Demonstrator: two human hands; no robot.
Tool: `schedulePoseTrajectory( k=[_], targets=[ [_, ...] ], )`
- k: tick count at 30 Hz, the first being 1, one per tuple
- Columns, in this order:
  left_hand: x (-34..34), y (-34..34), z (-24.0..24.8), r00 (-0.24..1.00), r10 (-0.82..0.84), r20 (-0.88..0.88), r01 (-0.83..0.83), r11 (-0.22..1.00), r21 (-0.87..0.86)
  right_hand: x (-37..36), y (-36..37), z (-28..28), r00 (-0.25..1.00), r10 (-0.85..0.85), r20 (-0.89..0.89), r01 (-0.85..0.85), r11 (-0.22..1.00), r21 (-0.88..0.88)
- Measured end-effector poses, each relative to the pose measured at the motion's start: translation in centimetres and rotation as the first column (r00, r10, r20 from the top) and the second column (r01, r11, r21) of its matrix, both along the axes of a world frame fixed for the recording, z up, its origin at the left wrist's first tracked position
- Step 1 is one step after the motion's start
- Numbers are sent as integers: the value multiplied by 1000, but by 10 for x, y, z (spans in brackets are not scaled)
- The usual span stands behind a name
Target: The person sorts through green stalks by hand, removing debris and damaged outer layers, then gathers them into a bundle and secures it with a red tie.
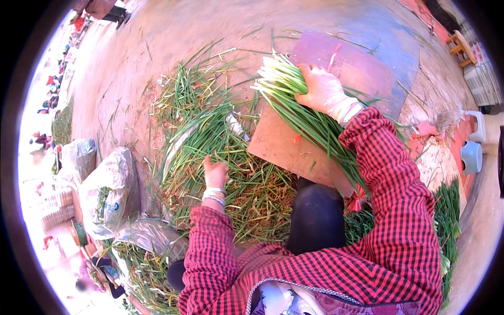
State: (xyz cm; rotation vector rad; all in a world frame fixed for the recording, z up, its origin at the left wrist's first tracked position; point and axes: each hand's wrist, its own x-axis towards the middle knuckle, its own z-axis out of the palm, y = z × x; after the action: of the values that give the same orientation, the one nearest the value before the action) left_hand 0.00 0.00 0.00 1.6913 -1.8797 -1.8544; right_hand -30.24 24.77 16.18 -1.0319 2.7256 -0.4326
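Note:
My right hand (323, 92) grips a bunch of garlic chives (294, 94) around its pale stem end. The long green leaves trail toward my knee, over a brown board (278, 139). To the left, my left hand (215, 172) hovers over a loose heap of chives (205, 134), its index finger stretched and nothing visible in it. Some of its other fingers look curled. Beneath it and nearer me lies a tangle of yellowed and green trimmings (257, 197). Red ties (356, 199) hang by the board's near corner, next to my knee.
A purplish sheet (346, 60) lies beyond the board. Plastic bags (113, 189) stand at left, with more greens (142, 273) below them. More chives (446, 215) lie at right. Farther off are blue stools (471, 156), a wooden stool (460, 48) and a person's legs (107, 10).

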Motion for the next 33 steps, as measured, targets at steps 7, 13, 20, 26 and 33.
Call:
schedulePoseTrajectory(
  k=[7,13,20,26,33],
  targets=[
    [9,72,-9,955,-275,109,292,937,-190,15,-13,6,975,48,-218,-72,992,-102],
    [46,98,-33,919,-364,151,385,911,-149,17,-22,-32,989,8,-148,-9,1000,-7],
    [112,82,-58,980,-181,83,182,983,-2,3,-9,-25,973,179,-146,-198,972,-125],
    [180,45,-87,992,81,95,-84,996,26,81,-81,29,879,325,-349,-435,846,-309],
    [251,24,-128,548,807,221,-780,397,484,209,-191,-73,527,801,286,-828,559,-40]
  ],
)
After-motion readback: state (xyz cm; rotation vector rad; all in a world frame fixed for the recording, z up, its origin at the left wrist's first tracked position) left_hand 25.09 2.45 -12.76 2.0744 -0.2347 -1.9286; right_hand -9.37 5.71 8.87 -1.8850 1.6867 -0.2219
